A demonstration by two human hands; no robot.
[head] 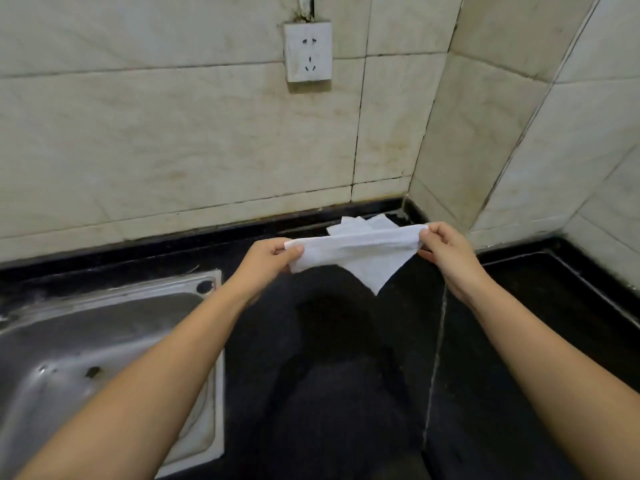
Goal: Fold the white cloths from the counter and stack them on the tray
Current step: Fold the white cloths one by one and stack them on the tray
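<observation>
I hold a white cloth [356, 258] in the air above the black counter [329, 358]. My left hand [266, 261] pinches its left end and my right hand [446, 251] pinches its right end. The cloth is stretched between them, with one corner hanging down to a point. Behind it, more white cloths [363, 224] lie on the counter near the back wall corner, partly hidden by the held cloth. A dark tray [571, 271] with a raised rim sits on the counter at the right.
A steel sink [104, 341] is set into the counter at the left. Tiled walls [173, 150] close off the back and right, with a wall socket [307, 51] above. A pale seam line [436, 358] runs down the counter.
</observation>
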